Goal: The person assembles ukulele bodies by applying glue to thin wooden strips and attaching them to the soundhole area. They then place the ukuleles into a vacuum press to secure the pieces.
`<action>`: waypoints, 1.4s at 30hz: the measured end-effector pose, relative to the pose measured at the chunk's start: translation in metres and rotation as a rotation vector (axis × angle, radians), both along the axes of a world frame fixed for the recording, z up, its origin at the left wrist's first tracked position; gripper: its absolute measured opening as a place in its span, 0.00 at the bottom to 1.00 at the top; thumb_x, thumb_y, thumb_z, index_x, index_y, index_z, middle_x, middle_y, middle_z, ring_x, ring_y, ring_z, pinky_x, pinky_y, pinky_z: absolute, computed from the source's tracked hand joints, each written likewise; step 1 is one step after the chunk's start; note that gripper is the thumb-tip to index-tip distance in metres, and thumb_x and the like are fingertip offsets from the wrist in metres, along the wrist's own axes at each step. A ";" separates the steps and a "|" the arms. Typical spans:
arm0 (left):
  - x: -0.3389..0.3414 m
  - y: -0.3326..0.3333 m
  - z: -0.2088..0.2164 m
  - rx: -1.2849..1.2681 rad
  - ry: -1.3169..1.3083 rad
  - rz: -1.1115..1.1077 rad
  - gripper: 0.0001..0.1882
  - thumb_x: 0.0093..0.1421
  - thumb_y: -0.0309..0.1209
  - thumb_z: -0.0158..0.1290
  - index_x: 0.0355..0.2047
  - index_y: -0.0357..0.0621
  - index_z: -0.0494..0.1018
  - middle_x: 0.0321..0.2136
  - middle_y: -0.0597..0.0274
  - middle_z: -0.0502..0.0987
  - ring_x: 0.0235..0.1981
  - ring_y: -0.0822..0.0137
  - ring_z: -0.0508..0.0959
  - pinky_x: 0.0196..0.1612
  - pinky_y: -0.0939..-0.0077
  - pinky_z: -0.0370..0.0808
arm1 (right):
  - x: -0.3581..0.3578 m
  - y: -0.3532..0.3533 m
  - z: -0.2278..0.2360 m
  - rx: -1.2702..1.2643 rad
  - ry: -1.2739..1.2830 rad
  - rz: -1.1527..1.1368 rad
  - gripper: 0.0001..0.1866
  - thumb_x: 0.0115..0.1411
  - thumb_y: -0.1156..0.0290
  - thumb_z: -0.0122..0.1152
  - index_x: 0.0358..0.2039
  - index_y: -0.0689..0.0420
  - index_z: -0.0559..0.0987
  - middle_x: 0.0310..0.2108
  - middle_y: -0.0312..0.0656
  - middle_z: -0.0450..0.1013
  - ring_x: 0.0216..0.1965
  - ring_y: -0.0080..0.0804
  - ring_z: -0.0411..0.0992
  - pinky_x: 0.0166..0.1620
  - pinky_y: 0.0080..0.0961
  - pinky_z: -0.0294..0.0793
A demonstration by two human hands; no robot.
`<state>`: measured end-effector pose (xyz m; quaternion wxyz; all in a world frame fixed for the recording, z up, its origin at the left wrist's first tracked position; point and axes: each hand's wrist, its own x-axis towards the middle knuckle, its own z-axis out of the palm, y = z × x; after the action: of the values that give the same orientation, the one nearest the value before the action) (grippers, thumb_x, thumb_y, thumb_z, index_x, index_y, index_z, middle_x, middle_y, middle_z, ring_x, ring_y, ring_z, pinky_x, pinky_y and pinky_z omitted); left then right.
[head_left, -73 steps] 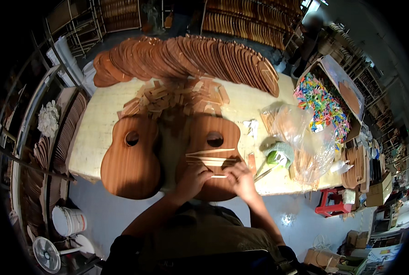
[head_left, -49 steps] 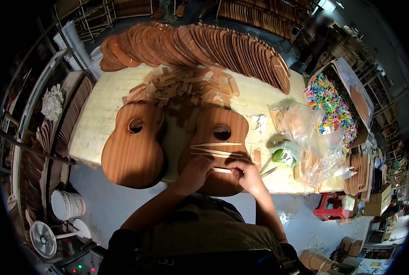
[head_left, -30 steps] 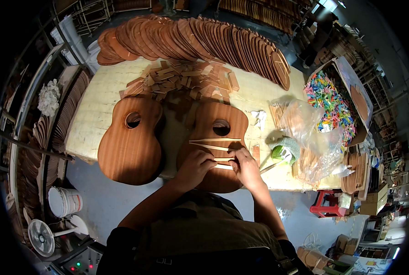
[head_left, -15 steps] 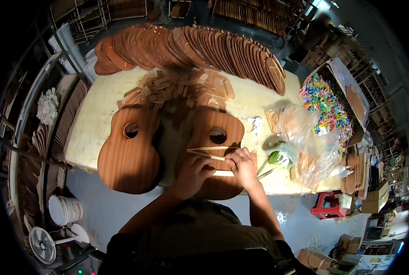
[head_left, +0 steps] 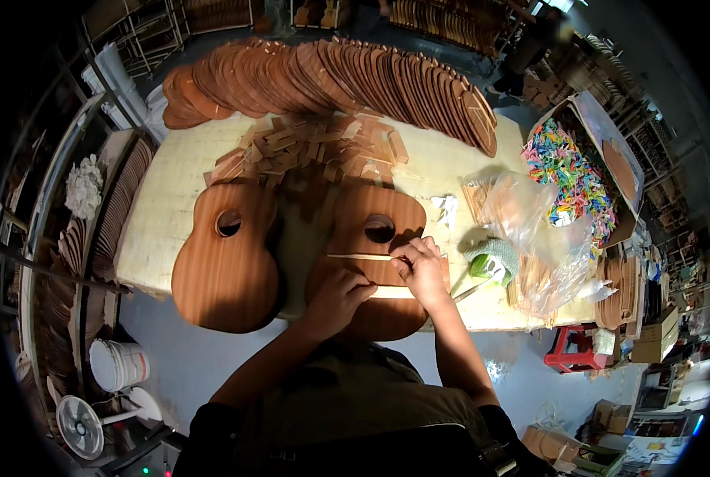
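Over the right-hand guitar body (head_left: 355, 223), a brown wooden piece with a round sound hole, both my hands are at work. My right hand (head_left: 420, 270) pinches a thin pale wooden strip (head_left: 356, 256) that points left, just below the hole. Below it, my left hand (head_left: 337, 304) is closed, fingertips at the left end of a wider pale wooden strip (head_left: 393, 292) lying across the body; the thumb and fingertips are pressed together on it. A second guitar body (head_left: 224, 278) lies to the left, untouched.
Thin wooden panels (head_left: 331, 79) stand in a long row at the back, with loose wood pieces (head_left: 315, 147) before them. On the right are a box of colourful clips (head_left: 566, 175), a plastic bag (head_left: 522, 215), a green-and-white container (head_left: 490, 266) and a red stool (head_left: 570, 350).
My right hand has moved slightly up, and the thin strip lies straighter. The slanting strip between my hands is no longer visible there. My left hand stays nearly in place.
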<state>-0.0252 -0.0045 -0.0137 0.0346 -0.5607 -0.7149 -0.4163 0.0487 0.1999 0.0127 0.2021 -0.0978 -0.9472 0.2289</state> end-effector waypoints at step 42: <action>0.004 -0.006 -0.001 -0.097 0.128 -0.006 0.15 0.55 0.25 0.51 0.44 0.44 0.73 0.40 0.57 0.72 0.44 0.55 0.71 0.48 0.63 0.69 | 0.053 -0.008 -0.005 -0.081 0.217 -0.201 0.06 0.55 0.72 0.61 0.29 0.58 0.74 0.29 0.43 0.70 0.31 0.37 0.67 0.39 0.32 0.67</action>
<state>-0.0212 -0.0106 -0.0144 0.0516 -0.5894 -0.7289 -0.3445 0.1017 0.1916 0.0072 0.3210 -0.1749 -0.8953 0.2546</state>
